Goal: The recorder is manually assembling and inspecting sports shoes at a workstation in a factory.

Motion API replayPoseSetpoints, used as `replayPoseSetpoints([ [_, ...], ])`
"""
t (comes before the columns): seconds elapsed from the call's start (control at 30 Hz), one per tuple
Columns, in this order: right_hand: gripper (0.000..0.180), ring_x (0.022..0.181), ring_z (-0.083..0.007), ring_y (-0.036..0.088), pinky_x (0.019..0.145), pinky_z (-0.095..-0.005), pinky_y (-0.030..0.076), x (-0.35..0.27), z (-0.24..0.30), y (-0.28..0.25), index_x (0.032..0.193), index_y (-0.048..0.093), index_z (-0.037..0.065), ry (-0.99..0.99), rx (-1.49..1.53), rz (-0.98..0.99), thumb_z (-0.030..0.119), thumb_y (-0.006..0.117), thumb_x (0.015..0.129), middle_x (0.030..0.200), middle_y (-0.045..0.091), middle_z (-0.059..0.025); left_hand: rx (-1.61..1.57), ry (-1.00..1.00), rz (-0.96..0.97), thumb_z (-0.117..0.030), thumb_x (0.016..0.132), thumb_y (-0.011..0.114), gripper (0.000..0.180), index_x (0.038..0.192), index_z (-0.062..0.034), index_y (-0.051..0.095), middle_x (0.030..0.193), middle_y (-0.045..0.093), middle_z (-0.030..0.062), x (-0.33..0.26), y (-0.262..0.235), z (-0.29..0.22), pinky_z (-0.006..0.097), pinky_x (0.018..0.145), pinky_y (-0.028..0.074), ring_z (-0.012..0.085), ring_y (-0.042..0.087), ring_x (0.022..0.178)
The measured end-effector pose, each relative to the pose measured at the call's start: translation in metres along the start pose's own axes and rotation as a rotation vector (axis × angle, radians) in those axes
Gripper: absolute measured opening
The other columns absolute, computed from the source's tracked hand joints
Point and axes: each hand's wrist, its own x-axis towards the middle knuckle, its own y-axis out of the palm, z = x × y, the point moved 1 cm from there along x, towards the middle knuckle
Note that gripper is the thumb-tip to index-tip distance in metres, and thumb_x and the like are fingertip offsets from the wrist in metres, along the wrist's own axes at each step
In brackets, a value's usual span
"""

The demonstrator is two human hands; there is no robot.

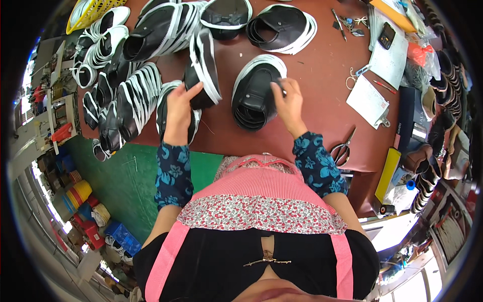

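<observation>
My left hand [178, 110] grips a black shoe upper [197, 68] with a white edge, thumb over its side, tilted up above the table. In front of me to the right stand nested black shoe uppers [255, 83], white edging at their far end. My right hand [290, 104] is at their right side with fingers pinched together; a small dark bit shows between them, too small to name. Beneath my left hand, partly hidden by it, lie more white-edged uppers [162, 103].
Rows of shoe uppers [135, 103] fill the table's left side, with more stacks [282, 27] at its far edge. Scissors [343, 149] lie near the right front. Beyond them are a clipboard with paper [366, 100], a red pen [384, 86] and a phone [386, 36].
</observation>
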Motion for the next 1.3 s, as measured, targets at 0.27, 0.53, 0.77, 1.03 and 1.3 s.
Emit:
replayPoseSetpoints([
  [0.27,0.031,0.119,-0.0481,0.073,0.100,-0.0525,0.061,0.161,0.047,0.180,0.117,0.084,0.012,-0.214,-0.231,0.365,0.037,0.079,0.099,0.161,0.057,-0.0256,-0.256,0.003,-0.011,-0.003,0.101,0.076,0.058,0.156,0.0012,0.056,0.143,0.071,0.0132,-0.071,0.013,0.008,0.044,0.111,0.059,0.0256,0.072,0.126],
  [0.53,0.033,0.104,-0.0270,0.074,0.095,-0.0391,0.058,0.181,0.023,0.174,0.120,0.077,-0.006,0.318,0.884,0.435,0.024,0.069,0.110,0.114,0.075,-0.0111,-0.348,0.179,0.044,0.000,0.101,0.074,0.061,0.158,0.0012,0.054,0.147,0.069,0.0114,-0.075,0.002,-0.016,0.040,0.116,0.054,0.0233,0.069,0.132],
  [0.77,0.028,0.089,-0.0333,0.063,0.083,-0.0442,0.055,-0.029,0.005,0.020,0.091,0.063,0.003,1.100,1.646,0.014,0.026,0.064,0.106,0.093,0.065,-0.0117,-0.184,0.115,0.143,-0.003,0.101,0.074,0.057,0.155,0.0014,0.057,0.142,0.072,0.0110,-0.053,0.002,-0.008,0.039,0.114,0.055,0.0215,0.071,0.128],
  [1.03,0.026,0.080,-0.0251,0.058,0.073,-0.0371,0.048,-0.151,-0.030,-0.036,0.082,0.057,0.005,1.411,1.666,-0.213,0.026,0.062,0.096,0.096,0.069,-0.0154,-0.147,-0.092,0.177,-0.009,0.099,0.076,0.052,0.149,0.0012,0.062,0.135,0.075,0.0091,-0.049,0.022,0.027,0.037,0.109,0.055,0.0203,0.072,0.123],
  [1.3,0.023,0.096,-0.0293,0.065,0.084,-0.0422,0.055,-0.166,-0.055,-0.036,0.090,0.060,0.004,1.342,1.552,-0.028,0.025,0.061,0.100,0.119,0.075,-0.0222,-0.097,-0.099,0.123,-0.009,0.099,0.076,0.047,0.144,0.0008,0.065,0.132,0.075,0.0080,-0.055,0.017,0.028,0.036,0.107,0.055,0.0186,0.072,0.119],
])
